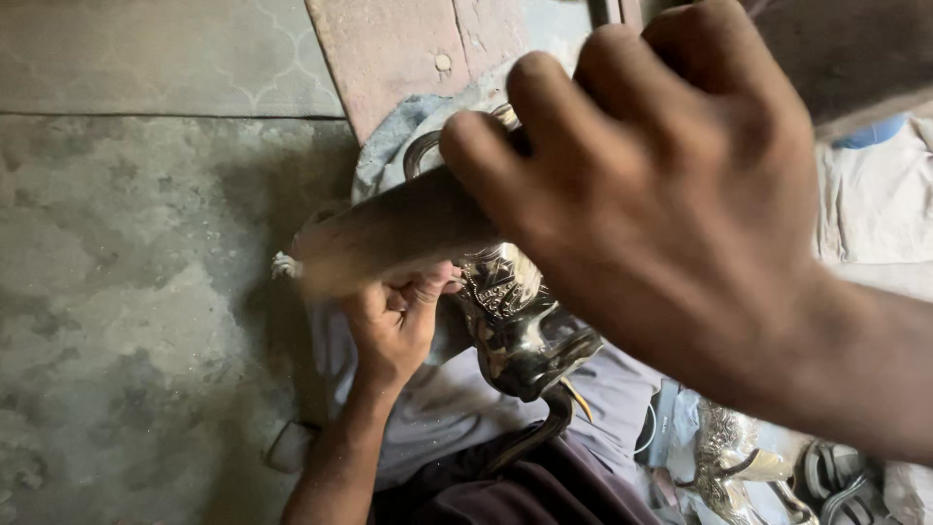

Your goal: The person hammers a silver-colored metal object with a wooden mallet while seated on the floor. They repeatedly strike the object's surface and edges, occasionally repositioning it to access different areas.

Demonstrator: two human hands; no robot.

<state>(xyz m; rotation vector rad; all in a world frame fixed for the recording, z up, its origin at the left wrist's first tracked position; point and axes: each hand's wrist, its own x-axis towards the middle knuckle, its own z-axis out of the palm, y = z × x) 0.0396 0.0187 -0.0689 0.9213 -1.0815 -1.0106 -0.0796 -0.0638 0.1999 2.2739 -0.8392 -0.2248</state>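
Engraved metal jug [515, 331] on the lap, steadied by left hand [394, 326] clenched against its body. Right hand [661, 194] clamped on blurred mallet [389, 238] above. Probably heavy, rigid, slick; best gripped by handle or neck.

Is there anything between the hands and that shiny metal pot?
Nothing visible stands between them. The left hand presses right against the engraved metal pot, which lies on grey cloth. The right hand is shut around a blurred brown tool that reaches down to the pot.

Stained grey concrete floor [126, 292]; reddish slab [398, 49] above; dim light.
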